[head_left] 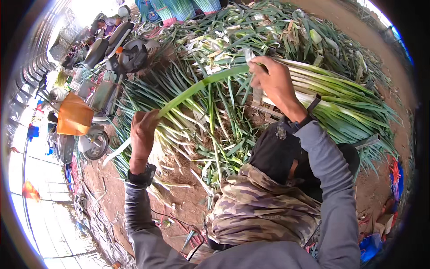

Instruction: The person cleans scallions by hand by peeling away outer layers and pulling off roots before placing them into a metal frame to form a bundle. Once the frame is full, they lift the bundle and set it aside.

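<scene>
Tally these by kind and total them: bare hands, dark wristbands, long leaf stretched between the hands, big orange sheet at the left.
Hands: 2
Wristbands: 2
Leaf: 1
Orange sheet: 1
Total: 6

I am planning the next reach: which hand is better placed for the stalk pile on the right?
Right hand, probably: it appears beside the stalk pile; the left hand is farther. Both hold the green strip.
</scene>
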`<state>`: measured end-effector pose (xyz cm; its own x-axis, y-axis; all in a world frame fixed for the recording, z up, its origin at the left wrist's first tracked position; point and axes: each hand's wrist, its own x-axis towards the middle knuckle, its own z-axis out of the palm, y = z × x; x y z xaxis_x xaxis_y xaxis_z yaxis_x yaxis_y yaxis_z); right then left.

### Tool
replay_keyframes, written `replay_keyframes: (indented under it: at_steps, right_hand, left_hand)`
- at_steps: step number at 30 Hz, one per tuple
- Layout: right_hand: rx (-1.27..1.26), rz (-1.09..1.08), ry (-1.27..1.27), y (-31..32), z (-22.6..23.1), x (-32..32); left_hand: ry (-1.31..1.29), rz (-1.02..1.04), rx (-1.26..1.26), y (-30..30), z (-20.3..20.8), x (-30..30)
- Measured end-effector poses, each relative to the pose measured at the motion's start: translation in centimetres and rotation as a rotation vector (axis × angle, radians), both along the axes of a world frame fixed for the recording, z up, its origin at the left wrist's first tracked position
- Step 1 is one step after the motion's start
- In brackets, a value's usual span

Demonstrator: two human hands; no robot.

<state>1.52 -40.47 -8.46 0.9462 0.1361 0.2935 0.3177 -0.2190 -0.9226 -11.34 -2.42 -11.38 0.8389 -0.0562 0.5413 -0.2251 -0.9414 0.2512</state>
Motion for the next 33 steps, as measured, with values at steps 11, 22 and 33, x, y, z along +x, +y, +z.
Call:
replay_keyframes:
  at_steps: [11, 22, 33]
  right_hand:
    - [-0.882, 0.223, -0.892, 7.2, -0.5, -5.4]
    - [-1.14, -0.089, -0.771, -11.4, 6.5, 0.8]
    - [-1.036, -0.278, -0.185, -38.2, 3.5, 2.5]
  left_hand:
    - [-0.146, -0.075, 0.288, -7.2, 2.7, 2.2]
    - [-0.573, -0.361, 0.118, -24.5, 7.3, 11.7]
    - [0.194, -0.444, -0.126, -32.0, -9.8, 18.9]
